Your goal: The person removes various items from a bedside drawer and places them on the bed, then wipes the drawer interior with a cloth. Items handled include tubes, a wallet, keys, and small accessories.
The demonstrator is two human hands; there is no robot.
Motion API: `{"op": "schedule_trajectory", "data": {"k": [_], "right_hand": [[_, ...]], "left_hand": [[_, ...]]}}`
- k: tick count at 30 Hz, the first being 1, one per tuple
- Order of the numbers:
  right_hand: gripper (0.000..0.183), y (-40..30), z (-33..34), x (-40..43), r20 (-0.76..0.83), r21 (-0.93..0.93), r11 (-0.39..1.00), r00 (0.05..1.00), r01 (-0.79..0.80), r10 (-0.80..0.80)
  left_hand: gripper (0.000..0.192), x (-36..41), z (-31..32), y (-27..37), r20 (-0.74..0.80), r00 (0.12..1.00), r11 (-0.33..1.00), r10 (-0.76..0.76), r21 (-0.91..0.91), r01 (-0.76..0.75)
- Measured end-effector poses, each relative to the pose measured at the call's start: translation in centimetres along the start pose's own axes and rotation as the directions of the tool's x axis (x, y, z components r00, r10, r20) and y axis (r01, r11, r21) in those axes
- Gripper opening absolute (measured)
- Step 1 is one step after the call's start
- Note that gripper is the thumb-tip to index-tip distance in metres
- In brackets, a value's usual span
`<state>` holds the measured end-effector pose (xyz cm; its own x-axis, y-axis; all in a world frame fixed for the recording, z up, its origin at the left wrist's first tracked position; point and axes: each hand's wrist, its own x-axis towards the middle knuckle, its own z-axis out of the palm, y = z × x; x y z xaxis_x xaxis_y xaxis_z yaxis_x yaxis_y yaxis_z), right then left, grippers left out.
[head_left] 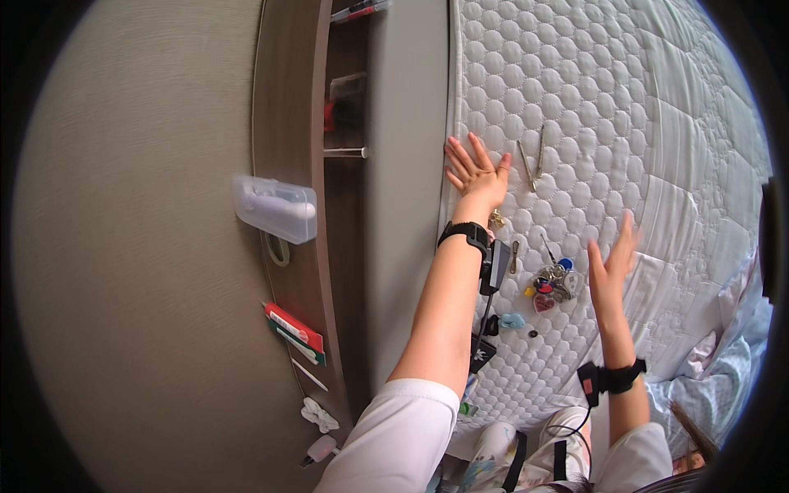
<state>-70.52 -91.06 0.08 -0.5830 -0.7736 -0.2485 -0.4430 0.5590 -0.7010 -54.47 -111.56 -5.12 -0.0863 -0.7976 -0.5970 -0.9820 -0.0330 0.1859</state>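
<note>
My left hand (482,175) is spread with its palm over the edge of a white quilted mattress pad (555,80), holding nothing. Just right of it lie two thin metal rods (527,167). Below its wrist sits a small gold-coloured item (497,218), partly hidden. My right hand (611,274), slightly blurred, hovers with fingers apart and nothing in them. Left of that hand is a bunch of keyrings and charms (551,286), including a red heart. A slim metal clip (515,257) rests between the two arms. Nearer me are a light-blue clip (512,320) and a small dark round piece (533,334).
Along the left runs a brown wooden shelf unit (290,111) with open compartments. On it stand a clear plastic case (277,209), red and green flat packs (296,330) and a white bow (318,414). Light-blue satin bedding (703,407) is bunched at lower right. Cables hang from both wrist devices.
</note>
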Motion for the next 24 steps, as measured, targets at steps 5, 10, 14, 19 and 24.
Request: {"op": "schedule_trajectory", "data": {"k": [5, 10, 14, 19, 24], "right_hand": [[0.04, -16.4, 2.3, 9.0, 0.095, 0.532, 0.646, 0.72, 0.547, -0.688], [0.039, -28.6, 8.5, 10.3, 0.082, 0.209, 0.391, 0.383, 0.896, -0.92], [0.039, -31.9, 11.2, 8.4, 0.439, -0.053, 0.275, 0.27, 0.96, -0.857], [0.033, -32.2, 13.5, 10.2, 0.393, -0.15, 0.33, 0.362, 0.932, -0.845], [0.022, -32.9, 14.6, 11.0, 0.401, -0.144, 0.296, 0.329, 0.944, -0.855]], "left_hand": [[0.088, -0.2, 0.2, -0.9, -0.027, 0.993, 0.992, 0.116, 0.053, -0.115], [0.082, -0.9, 1.2, -0.9, -0.277, 0.935, 0.951, 0.22, 0.275, -0.143], [0.085, -0.4, 1.3, -1.1, -0.161, 0.972, 0.985, 0.171, 0.043, -0.166], [0.088, 0.2, 1.9, -1.5, -0.187, 0.963, 0.98, 0.196, 0.021, -0.195], [0.09, 0.6, 2.9, -1.7, -0.299, 0.93, 0.975, 0.213, 0.12, -0.185]]}}
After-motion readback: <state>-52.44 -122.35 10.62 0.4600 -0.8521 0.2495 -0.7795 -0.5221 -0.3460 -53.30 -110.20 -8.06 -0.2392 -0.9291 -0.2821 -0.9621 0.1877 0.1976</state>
